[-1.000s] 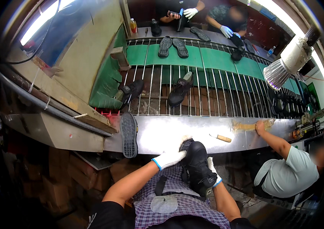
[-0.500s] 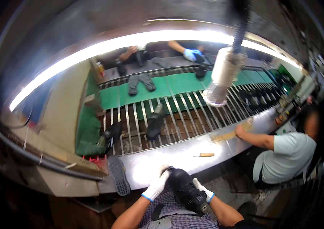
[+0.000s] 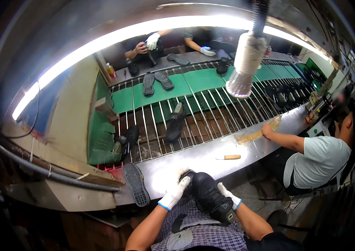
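Close to my body I hold a black shoe between both hands, its toe pointing away from me over the bench edge. My left hand, in a white knit glove with a blue cuff, is closed at the shoe's left side near the toe. A dark piece beside those fingers is hard to make out. My right hand, gloved alike, grips the shoe's right side; its fingertips are partly hidden behind the shoe. Left of my hands, a grey shoe sole lies tread up on the metal bench.
A wooden-handled knife lies on the bench. Beyond runs a barred conveyor with green mats, shoes and soles. A white nozzle hangs overhead. Co-workers sit across and at the right.
My view has shifted, and the shoe stays between my hands, turned slightly. Across the conveyor, a gloved co-worker's hand has left a dark shoe and now rests on the far bench.
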Motion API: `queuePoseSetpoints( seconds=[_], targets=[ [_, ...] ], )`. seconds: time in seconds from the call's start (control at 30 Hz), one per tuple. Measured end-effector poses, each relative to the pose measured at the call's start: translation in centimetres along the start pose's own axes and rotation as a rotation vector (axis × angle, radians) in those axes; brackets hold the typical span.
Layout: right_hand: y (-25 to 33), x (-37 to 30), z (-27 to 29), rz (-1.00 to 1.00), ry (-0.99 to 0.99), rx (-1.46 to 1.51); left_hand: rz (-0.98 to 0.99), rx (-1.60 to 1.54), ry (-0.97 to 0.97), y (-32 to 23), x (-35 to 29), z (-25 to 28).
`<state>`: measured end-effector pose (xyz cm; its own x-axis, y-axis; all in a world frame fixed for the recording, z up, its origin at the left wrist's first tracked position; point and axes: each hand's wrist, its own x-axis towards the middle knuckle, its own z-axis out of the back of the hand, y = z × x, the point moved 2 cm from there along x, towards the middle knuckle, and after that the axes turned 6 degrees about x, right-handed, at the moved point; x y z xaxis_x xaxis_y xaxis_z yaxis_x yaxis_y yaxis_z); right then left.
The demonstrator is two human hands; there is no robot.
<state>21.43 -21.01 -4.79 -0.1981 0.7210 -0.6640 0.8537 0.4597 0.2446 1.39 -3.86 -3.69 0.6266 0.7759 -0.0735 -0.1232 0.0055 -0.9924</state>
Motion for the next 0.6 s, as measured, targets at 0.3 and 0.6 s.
queuePoseSetpoints(
  seconds=[0.3, 0.6],
  targets=[
    [0.9, 0.1, 0.1, 0.026, -0.167, -0.200, 0.079, -0.141, 0.109, -2.5, -0.8, -0.2],
    [2.2, 0.2, -2.3, -0.073, -0.394, -0.161, 0.059, -0.066, 0.065, -4.3, -1.4, 0.2]
  ],
)
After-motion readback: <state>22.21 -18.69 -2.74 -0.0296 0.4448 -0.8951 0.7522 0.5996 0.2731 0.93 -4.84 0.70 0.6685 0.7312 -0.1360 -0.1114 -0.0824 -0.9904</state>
